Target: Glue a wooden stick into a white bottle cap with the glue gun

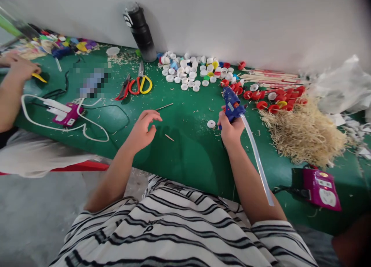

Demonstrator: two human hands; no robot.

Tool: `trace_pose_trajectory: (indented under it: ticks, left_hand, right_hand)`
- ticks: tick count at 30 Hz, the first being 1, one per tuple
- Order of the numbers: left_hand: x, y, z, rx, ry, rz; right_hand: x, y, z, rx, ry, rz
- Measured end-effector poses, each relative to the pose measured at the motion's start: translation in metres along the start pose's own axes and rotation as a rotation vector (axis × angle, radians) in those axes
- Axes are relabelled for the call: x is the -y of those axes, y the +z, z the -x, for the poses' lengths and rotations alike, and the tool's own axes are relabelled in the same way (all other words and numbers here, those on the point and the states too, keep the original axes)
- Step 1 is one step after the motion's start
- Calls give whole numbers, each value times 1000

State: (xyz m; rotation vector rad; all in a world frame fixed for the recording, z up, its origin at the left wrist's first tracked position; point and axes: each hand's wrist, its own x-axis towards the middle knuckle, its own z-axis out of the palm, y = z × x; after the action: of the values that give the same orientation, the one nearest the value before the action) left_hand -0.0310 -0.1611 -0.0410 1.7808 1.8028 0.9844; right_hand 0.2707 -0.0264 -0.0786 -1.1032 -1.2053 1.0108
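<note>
My right hand (231,129) is wrapped round the handle of a blue hot glue gun (231,103), its nozzle toward the wall. A long clear glue stick (257,158) sticks out of its back and hangs over my forearm. Just left of that hand a white bottle cap (211,124) lies on the green table (185,151). My left hand (142,129) hovers over the table with fingers apart and nothing in them. Near its fingertips lies a thin stick (164,106), and a short stick piece (169,137) is to its right.
Many loose bottle caps (188,69) lie by the wall beside a black bottle (141,33). Scissors (141,79) and pliers (124,88) are left of them. Red caps, wooden sticks (269,77) and straw-like shreds (304,131) fill the right, near a purple power socket (321,189). A co-worker's hand (23,67) works far left.
</note>
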Motion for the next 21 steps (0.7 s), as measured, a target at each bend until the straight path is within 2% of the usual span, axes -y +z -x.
trace_pose_trajectory:
  ticks: [3, 6, 8, 11, 13, 16, 19, 21]
  left_hand:
    - [8, 3, -11, 3, -93, -286]
    - [14, 11, -41, 1, -132, -559]
    - [13, 20, -65, 46, -147, -649]
    - [3, 42, -93, 78, -87, -701]
    - [-6, 58, -102, 29, -42, -619]
    - [-18, 74, -98, -167, 42, -293]
    - [-26, 73, -83, -217, 260, 32]
    - [-32, 66, -73, -266, 370, 134]
  right_hand:
    - [-7, -4, 0, 9, -78, 127]
    - [-7, -6, 3, 15, -127, 248]
    - [-3, -5, 6, 35, -136, 307]
    - [6, -3, 11, 51, -134, 376]
    - [12, -2, 15, 57, -153, 403]
    - [18, -3, 24, 103, -232, 425]
    - [18, -7, 34, 157, -444, 475]
    - [18, -10, 39, 204, -569, 519]
